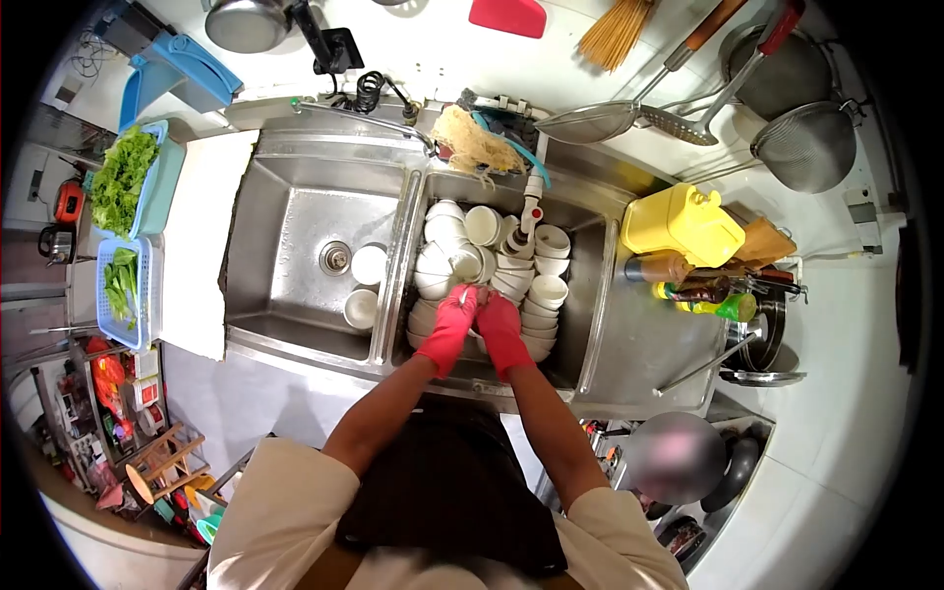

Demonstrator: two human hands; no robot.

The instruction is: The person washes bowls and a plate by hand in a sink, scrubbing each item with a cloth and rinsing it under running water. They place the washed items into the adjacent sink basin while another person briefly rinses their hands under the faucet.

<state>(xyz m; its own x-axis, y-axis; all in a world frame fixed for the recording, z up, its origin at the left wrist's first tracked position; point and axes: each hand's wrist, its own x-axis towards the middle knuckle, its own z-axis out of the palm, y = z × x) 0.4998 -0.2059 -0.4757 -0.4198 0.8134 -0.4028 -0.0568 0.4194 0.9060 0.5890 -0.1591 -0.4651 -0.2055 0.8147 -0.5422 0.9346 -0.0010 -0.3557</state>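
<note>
Both my hands wear pinkish-red rubber gloves and meet over the right sink basin (pixel 597 295). My left hand (pixel 455 320) is closed, its fingers curled near a small pale patch. Pressed up beside it, my right hand (pixel 500 323) is closed too, with something small and brownish at its fingertips. I cannot make out what either one holds. Around and beyond them, white bowls (pixel 548 291) fill the basin in stacks and loose heaps. A tap with a red mark (pixel 532 213) reaches down over the bowls.
Two white bowls (pixel 360 309) sit in the left basin (pixel 295 236) near its drain. A yellow jug (pixel 678 226) and bottles stand on the right drainboard (pixel 639 344). Leafy greens fill a blue basket (pixel 147 295) at left. Strainers (pixel 806 147) hang on the wall.
</note>
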